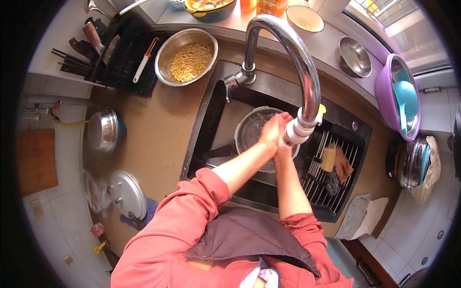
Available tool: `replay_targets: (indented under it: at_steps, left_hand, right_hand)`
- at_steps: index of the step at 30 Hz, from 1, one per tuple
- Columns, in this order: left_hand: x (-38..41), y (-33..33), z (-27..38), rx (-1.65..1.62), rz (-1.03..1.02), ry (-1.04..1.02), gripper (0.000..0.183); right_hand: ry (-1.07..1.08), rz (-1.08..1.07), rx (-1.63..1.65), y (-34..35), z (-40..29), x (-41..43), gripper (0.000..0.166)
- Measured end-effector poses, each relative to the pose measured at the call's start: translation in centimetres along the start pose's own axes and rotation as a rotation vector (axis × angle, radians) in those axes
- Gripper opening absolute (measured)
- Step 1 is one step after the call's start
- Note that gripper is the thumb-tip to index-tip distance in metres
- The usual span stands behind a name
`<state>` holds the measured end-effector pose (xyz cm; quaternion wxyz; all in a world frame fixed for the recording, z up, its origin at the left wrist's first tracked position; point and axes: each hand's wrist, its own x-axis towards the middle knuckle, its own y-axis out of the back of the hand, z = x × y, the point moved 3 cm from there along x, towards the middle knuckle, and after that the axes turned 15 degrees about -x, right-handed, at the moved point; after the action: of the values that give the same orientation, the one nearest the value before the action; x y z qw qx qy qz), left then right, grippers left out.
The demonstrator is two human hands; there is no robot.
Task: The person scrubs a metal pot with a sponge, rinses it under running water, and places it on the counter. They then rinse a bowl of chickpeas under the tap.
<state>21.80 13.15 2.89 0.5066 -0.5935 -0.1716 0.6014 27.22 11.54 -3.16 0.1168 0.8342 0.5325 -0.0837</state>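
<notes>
Under the spout of a chrome kitchen faucet (304, 64), my left hand (272, 131) and my right hand (283, 149) are pressed together, with water on them. The faucet's white nozzle hides part of both, and I see nothing held between them. Below the hands, in the black sink (223, 104), lies a round metal pot (248, 131) with a dark handle pointing left. A drying rack (313, 176) at the sink's right side bears a yellow sponge (328, 158), a brown cloth (343, 166) and a dark scouring pad (332, 183).
A steel bowl of soaked yellow beans (191, 63) stands behind the sink at left, near a knife block and a peeler (146, 60). On the left counter are a pressure cooker lid (128, 194) and a metal bowl (103, 129). A purple basin (389, 97) stands at right.
</notes>
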Motion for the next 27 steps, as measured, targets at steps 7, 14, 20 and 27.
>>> replay_targets:
  at_steps: [7, 14, 20, 27]
  left_hand:
    - [-4.9, -0.1, -2.9, 0.764, -0.041, -0.427, 0.035]
    - [0.5, 4.8, -0.2, 0.002, -0.027, 0.503, 0.027]
    - [-1.3, 2.2, 0.1, 0.166, -0.154, 0.361, 0.019]
    - [-1.3, 1.3, 0.9, 0.245, -0.053, 0.195, 0.021]
  right_hand:
    - [-0.343, -0.212, 0.419, 1.4, -3.3, -1.7, 0.018]
    - [-0.493, -0.248, 0.604, -0.7, -6.4, -4.5, 0.006]
    - [-0.131, -0.066, -0.036, 0.6, 0.8, -4.4, 0.025]
    - [0.329, 0.078, -0.249, -0.2, -4.7, -4.2, 0.006]
